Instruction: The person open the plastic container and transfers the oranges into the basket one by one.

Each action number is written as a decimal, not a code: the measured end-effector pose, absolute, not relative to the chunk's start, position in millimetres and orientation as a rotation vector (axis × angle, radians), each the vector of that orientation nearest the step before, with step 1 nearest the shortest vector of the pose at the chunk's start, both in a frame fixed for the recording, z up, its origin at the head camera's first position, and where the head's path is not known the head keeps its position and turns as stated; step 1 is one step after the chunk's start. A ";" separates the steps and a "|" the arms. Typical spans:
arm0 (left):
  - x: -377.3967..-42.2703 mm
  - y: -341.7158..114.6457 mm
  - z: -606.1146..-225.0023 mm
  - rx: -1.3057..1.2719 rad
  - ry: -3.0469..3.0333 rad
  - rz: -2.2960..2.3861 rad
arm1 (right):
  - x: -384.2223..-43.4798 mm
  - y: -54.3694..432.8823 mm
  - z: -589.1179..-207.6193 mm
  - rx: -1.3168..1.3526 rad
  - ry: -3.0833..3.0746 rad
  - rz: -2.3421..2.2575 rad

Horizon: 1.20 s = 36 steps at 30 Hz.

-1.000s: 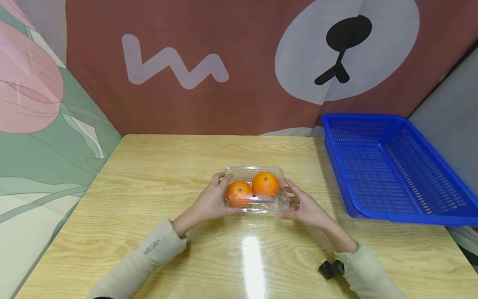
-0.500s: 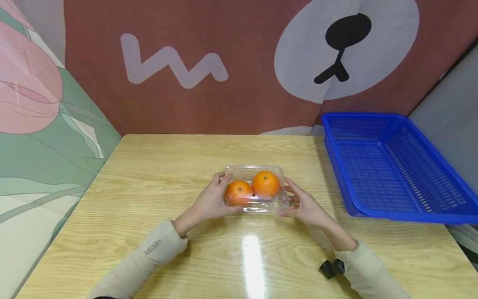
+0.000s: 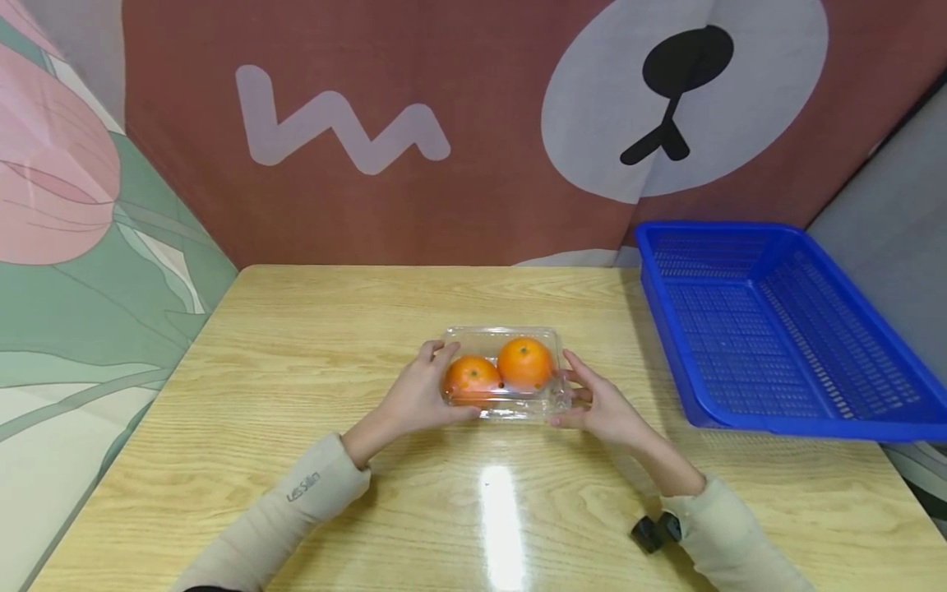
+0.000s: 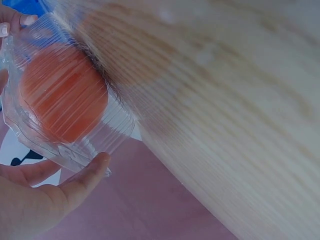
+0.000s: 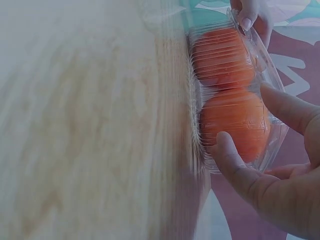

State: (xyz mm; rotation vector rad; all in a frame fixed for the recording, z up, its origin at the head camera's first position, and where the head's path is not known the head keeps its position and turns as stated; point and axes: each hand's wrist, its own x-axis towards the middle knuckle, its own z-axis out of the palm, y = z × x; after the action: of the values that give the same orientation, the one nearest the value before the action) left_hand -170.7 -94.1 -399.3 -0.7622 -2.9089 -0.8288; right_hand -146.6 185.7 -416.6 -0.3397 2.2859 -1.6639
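Note:
A clear plastic clamshell box [image 3: 481,339] with ribbed sides sits mid-table, its lid down. Inside lie two oranges, one at the left front [image 3: 472,376] and the other [image 3: 524,362] to its right and farther back. My left hand [image 3: 414,396] grips the box's left end, thumb along the near edge and fingers at the far corner. At the right end, my right hand [image 3: 608,415] holds it between thumb and fingers. In the right wrist view both oranges [image 5: 235,120] show through the ribbed wall, with the left hand's fingertips [image 5: 246,22] at the far end.
To the right stands a blue plastic basket [image 3: 684,378] with mesh sides, reaching the table's right edge. A small black object [image 3: 647,534] is by the right cuff. Behind the wooden table [image 3: 333,312] hangs a brown printed cloth [image 3: 488,214].

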 end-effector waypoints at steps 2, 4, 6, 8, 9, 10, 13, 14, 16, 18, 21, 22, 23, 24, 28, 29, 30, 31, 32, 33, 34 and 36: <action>-171.1 -94.1 -399.3 -0.762 -2.905 -0.829 | -146.6 185.6 -416.4 -0.329 2.277 -1.670; -171.3 -94.1 -399.7 -0.763 -2.903 -0.825 | -146.5 185.5 -416.2 -0.319 2.278 -1.669; -171.5 -93.9 -399.9 -0.761 -2.902 -0.831 | -146.7 185.5 -416.2 -0.323 2.293 -1.654; -171.7 -93.9 -400.0 -0.753 -2.903 -0.834 | -147.0 185.5 -416.3 -0.333 2.312 -1.634; -171.8 -93.9 -400.2 -0.748 -2.904 -0.835 | -147.0 185.4 -416.3 -0.338 2.323 -1.624; -171.9 -93.9 -400.2 -0.745 -2.904 -0.839 | -147.1 185.4 -416.3 -0.343 2.331 -1.614; -172.0 -94.0 -400.5 -0.738 -2.901 -0.846 | -147.2 185.1 -416.4 -0.355 2.345 -1.596; -172.0 -94.0 -400.5 -0.738 -2.898 -0.849 | -147.1 184.9 -416.4 -0.354 2.340 -1.601; -172.0 -93.8 -400.5 -0.737 -2.893 -0.853 | -147.1 184.5 -416.5 -0.354 2.331 -1.611; -172.0 -93.5 -400.1 -0.735 -2.890 -0.862 | -147.2 184.2 -416.6 -0.351 2.318 -1.624; -172.6 -93.1 -400.4 -0.731 -2.889 -0.872 | -147.5 184.3 -416.8 -0.352 2.308 -1.632; -172.8 -93.0 -400.6 -0.731 -2.888 -0.875 | -147.5 184.5 -416.8 -0.351 2.308 -1.629; -173.0 -92.9 -400.7 -0.733 -2.884 -0.877 | -147.7 184.8 -416.9 -0.353 2.313 -1.622; -173.2 -92.9 -401.0 -0.734 -2.881 -0.877 | -147.8 185.1 -417.0 -0.354 2.319 -1.613; -174.0 -92.9 -401.8 -0.749 -2.861 -0.851 | -148.0 185.8 -417.0 -0.351 2.336 -1.590; -174.2 -92.8 -401.8 -0.753 -2.856 -0.843 | -148.1 185.9 -417.1 -0.350 2.337 -1.589; -174.4 -92.7 -401.8 -0.755 -2.854 -0.837 | -148.1 186.0 -417.0 -0.348 2.338 -1.590; -174.5 -92.6 -401.6 -0.758 -2.852 -0.829 | -148.1 186.0 -417.0 -0.347 2.336 -1.592; -174.6 -92.5 -401.4 -0.758 -2.852 -0.825 | -148.2 186.0 -417.1 -0.344 2.335 -1.594; -174.7 -92.4 -401.2 -0.758 -2.854 -0.823 | -148.3 185.9 -417.1 -0.342 2.331 -1.598; -174.9 -92.2 -400.9 -0.757 -2.855 -0.821 | -148.5 186.0 -417.2 -0.339 2.328 -1.601; -175.1 -92.1 -400.2 -0.752 -2.859 -0.822 | -148.8 186.0 -417.2 -0.333 2.325 -1.606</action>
State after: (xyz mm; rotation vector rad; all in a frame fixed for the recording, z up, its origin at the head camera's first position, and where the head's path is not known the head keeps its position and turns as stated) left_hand -175.1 -92.1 -400.2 -0.7523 -2.8592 -0.8216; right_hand -148.8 186.0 -417.2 -0.3333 2.3251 -1.6064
